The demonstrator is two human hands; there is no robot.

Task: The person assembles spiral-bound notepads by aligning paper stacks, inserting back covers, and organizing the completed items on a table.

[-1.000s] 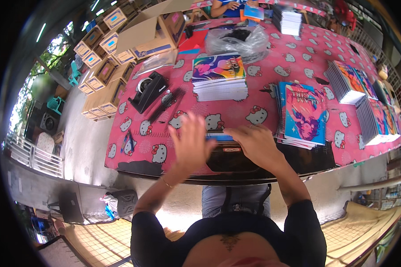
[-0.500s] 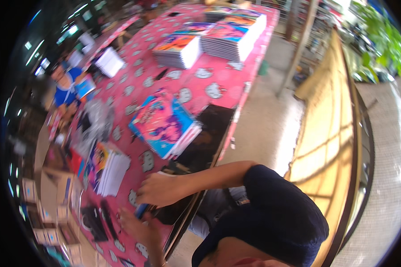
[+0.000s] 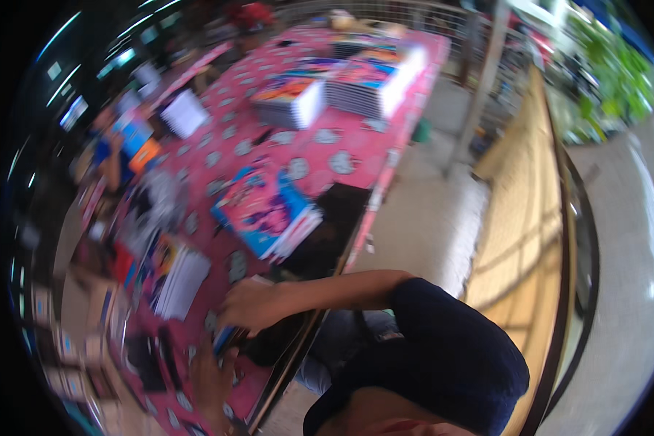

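My right hand (image 3: 253, 307) reaches across from the right and is closed over a thin blue-edged item (image 3: 225, 336), which looks like a notebook seen edge-on. Most of that item is hidden by the hand. Below it, my left hand (image 3: 213, 379) has its thumb and fingers apart, close to the item's lower end; blur hides whether they touch. Just beyond my right hand, spiral notebooks (image 3: 261, 211) with pink and blue covers lie in an uneven pile. A second stack of notebooks (image 3: 182, 285) stands to the left of my right hand.
The long table wears a pink patterned cloth (image 3: 225, 156), with tall notebook stacks (image 3: 363, 91) at the far end. A black surface (image 3: 334, 218) lies along its right edge. Plastic wrap (image 3: 156, 207), dark items (image 3: 149, 360) and cardboard boxes (image 3: 87, 305) are on the left. Another person (image 3: 116, 156) holds a notebook there.
The view has shifted slightly. My right hand stays over the blue-edged item, and my left hand has drawn slightly downward. Across the table, the other person has raised and opened a notebook.
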